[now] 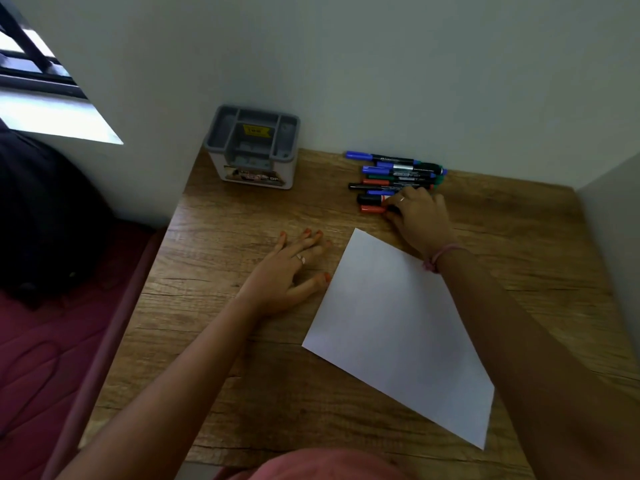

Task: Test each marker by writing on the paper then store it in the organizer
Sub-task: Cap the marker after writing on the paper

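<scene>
Left hand: the left hand (287, 268) is lying flat on the wooden table (242, 358), fingers straight and spread, holding nothing, its thumb tip just beside the left edge of the paper.
Right hand: the right hand (417, 216) is reaching over the near end of the marker pile, its fingers curling down onto the red-capped marker (372, 209); whether they are actually gripping it is hidden under the hand.
Markers: the markers (394, 171) are lying side by side at the back of the table near the wall, caps blue, green, red and black.
Paper: the blank white paper (394, 327) is lying turned at an angle between the two forearms.
Organizer: the grey organizer (252, 147) is standing upright in the back left corner, well apart from the markers.
</scene>
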A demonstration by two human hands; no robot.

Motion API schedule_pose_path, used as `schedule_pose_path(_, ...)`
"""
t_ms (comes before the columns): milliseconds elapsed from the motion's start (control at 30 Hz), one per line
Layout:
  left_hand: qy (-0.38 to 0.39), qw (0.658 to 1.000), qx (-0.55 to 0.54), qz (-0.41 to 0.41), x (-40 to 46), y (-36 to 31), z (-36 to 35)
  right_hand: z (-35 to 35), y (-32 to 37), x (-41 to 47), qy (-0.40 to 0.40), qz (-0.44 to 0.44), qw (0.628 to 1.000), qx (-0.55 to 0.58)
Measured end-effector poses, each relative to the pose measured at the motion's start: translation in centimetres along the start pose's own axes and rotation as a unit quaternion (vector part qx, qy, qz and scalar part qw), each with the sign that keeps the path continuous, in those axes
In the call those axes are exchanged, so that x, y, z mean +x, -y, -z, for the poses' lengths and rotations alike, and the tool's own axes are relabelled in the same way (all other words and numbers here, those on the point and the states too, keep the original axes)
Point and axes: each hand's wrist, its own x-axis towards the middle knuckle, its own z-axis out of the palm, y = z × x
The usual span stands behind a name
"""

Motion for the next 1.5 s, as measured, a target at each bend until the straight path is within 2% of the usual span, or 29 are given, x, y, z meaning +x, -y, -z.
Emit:
schedule_pose_path(167,-0.034,0.980,-0.152,0.121,0.1,-0.8,0.6,0.3,0.7,-0.1,0.013,0.008,1.000,0.005)
schedule_pose_path(233,-0.074,0.971,-0.189,0.124,0.3,-1.0,0.8,1.2,1.4,-0.4,0.031,0.015,0.995,0.093)
schedule_pose_path(333,-0.123,0.972,-0.179,0.090,0.8,-2.3,1.6,2.8,3.1,-1.4,0.094,0.063,0.974,0.195)
schedule_pose_path(433,-0.165,0.964,-0.204,0.047,1.4,-3.7,2.6,4.0,4.5,-3.1,0.042,0.150,0.962,0.224)
schedule_pose_path(500,-0.166,0.965,-0.203,0.030,1.7,-4.2,3.3,4.3,5.4,-4.4,0.009,0.188,0.959,0.213)
schedule_pose_path(667,-0.161,0.985,-0.059,-0.032,1.4,-4.6,4.0,4.4,7.0,-6.6,-0.040,0.191,0.969,0.151)
schedule_pose_path(800,-0.144,0.988,-0.056,-0.028,0.5,-4.9,4.8,4.7,7.9,-7.7,-0.101,0.210,0.965,0.123)
schedule_pose_path(867,-0.120,0.991,-0.064,-0.007,-0.1,-5.0,5.1,4.8,8.4,-8.2,-0.105,0.210,0.964,0.126)
schedule_pose_path(1033,-0.103,0.986,-0.126,0.023,-1.9,-5.3,5.8,4.5,8.9,-9.1,-0.033,0.184,0.978,0.097)
schedule_pose_path(1133,-0.068,0.988,-0.120,0.063,-2.8,-4.8,5.5,4.7,9.0,-9.5,0.055,0.153,0.984,0.070)
schedule_pose_path(1233,-0.004,0.989,-0.109,0.098,-3.5,-4.4,5.1,4.9,9.3,-10.2,0.141,0.104,0.975,0.136)
schedule_pose_path(1300,0.046,0.985,-0.112,0.125,-4.2,-3.9,5.0,4.8,9.0,-11.0,0.184,0.062,0.946,0.259)
schedule_pose_path(1367,0.075,0.958,-0.221,0.166,-5.0,-3.5,4.9,4.8,8.4,-11.8,0.213,0.024,0.897,0.387)
schedule_pose_path(1400,0.078,0.931,-0.297,0.195,-5.5,-3.3,4.8,5.0,8.3,-12.1,0.228,0.006,0.865,0.447)
schedule_pose_path(1433,0.075,0.898,-0.372,0.224,-5.8,-3.3,4.9,5.1,8.2,-12.5,0.241,-0.018,0.825,0.510)
schedule_pose_path(1500,0.057,0.852,-0.450,0.261,-6.2,-3.3,4.7,5.4,8.3,-13.3,0.256,-0.072,0.712,0.650)
